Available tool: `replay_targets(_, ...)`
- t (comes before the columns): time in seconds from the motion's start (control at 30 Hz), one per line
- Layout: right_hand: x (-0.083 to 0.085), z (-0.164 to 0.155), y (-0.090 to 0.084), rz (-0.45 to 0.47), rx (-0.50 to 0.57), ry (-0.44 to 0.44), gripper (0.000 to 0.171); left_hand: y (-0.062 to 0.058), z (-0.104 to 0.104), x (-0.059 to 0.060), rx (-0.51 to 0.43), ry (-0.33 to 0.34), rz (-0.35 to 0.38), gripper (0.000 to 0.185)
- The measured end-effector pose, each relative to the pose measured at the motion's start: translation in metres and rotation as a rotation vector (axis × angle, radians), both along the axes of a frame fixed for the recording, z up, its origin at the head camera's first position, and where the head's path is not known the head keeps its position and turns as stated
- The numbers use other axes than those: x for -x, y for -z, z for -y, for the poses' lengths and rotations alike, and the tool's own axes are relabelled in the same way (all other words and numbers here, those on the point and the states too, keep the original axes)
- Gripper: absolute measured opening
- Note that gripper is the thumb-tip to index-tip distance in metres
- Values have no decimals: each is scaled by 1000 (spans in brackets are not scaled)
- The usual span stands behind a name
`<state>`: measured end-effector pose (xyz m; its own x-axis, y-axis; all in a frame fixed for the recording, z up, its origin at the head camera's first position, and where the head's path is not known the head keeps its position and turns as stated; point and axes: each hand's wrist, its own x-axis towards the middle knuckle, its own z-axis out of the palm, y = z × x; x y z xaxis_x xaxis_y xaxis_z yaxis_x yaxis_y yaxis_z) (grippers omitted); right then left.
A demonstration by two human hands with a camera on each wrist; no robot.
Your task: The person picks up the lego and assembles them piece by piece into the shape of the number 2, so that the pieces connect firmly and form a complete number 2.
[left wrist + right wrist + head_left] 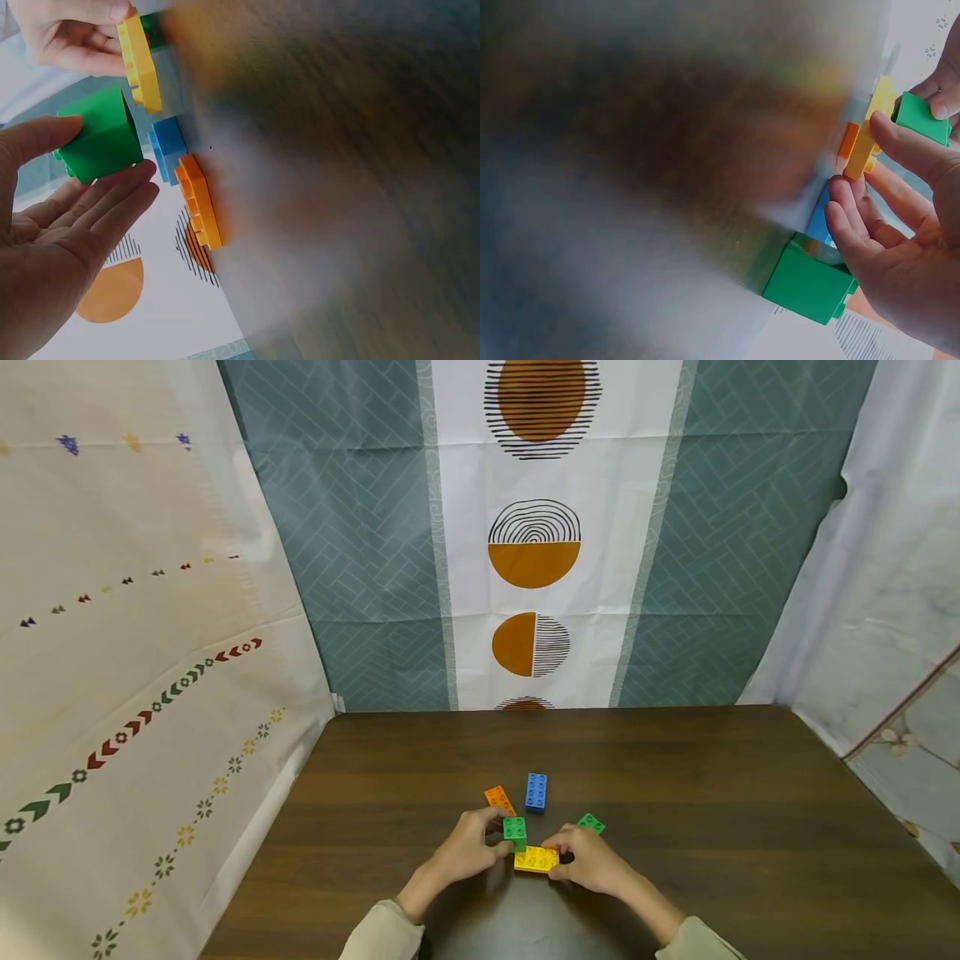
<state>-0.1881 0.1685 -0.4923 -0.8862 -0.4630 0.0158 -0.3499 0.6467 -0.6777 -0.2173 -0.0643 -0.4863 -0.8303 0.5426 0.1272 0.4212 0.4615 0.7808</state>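
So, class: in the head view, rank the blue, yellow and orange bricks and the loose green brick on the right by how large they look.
1. yellow brick, though the hands partly cover it
2. blue brick, close to the yellow in size, so unsure
3. orange brick, its near end hidden by the left hand
4. loose green brick, clearly smallest

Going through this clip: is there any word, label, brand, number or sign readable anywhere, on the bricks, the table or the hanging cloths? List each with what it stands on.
None can be read.
Yellow brick, green brick, blue brick, orange brick: only plain studs show; any stud marking is too small or blurred to tell.
Hanging cloths: circles, stripes and small flower and arrow patterns, no lettering.
Table: bare wood grain, no label.
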Motion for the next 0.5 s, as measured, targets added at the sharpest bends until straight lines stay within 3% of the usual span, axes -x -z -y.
replay_targets(0.5,5,1,0,12,-52,-9,31,13,-9,5,17,6,62,28)
